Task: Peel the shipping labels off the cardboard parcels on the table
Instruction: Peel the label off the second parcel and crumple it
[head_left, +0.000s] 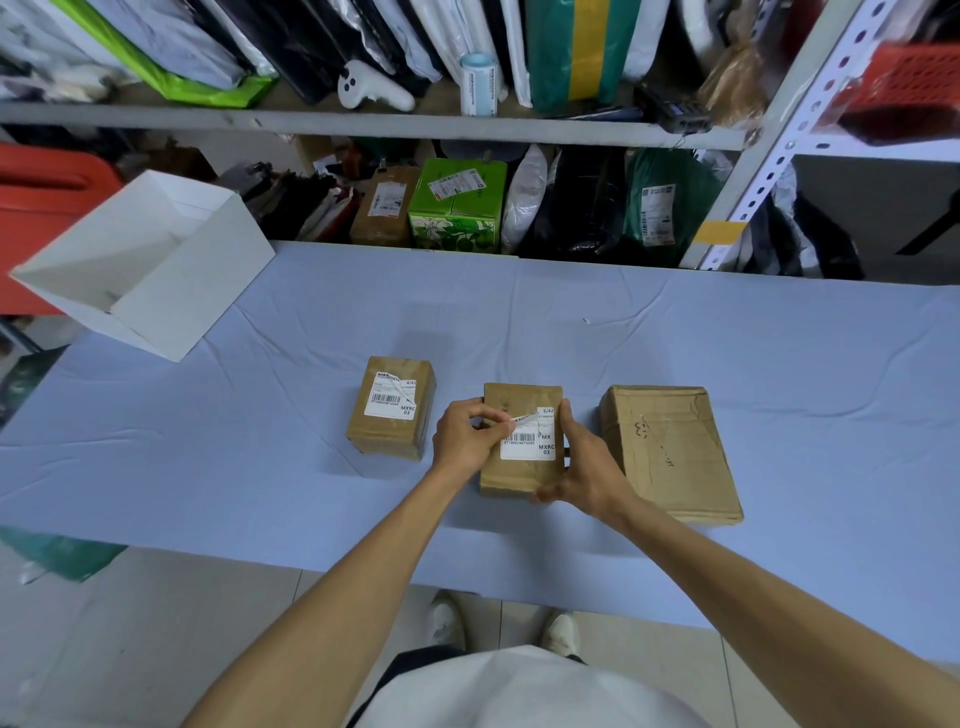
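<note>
My left hand (467, 436) pinches the lifted upper-left corner of the label (530, 444) between thumb and forefinger. My right hand (582, 462) wraps the right side of the middle parcel (511, 475), bracing it on the table (208, 441).

The adhered part of the label lies to the right of the pinch and toward me. I judge that the pull should run diagonally that way, low and flat, against the right hand's brace. The right hand sits just beyond the label's right edge.

Left of the pinch and apart from it, the left parcel (389, 431) carries a second label (392, 397) with a corner raised. Beyond the bracing hand, the right parcel (670, 452) shows no label on its top.
</note>
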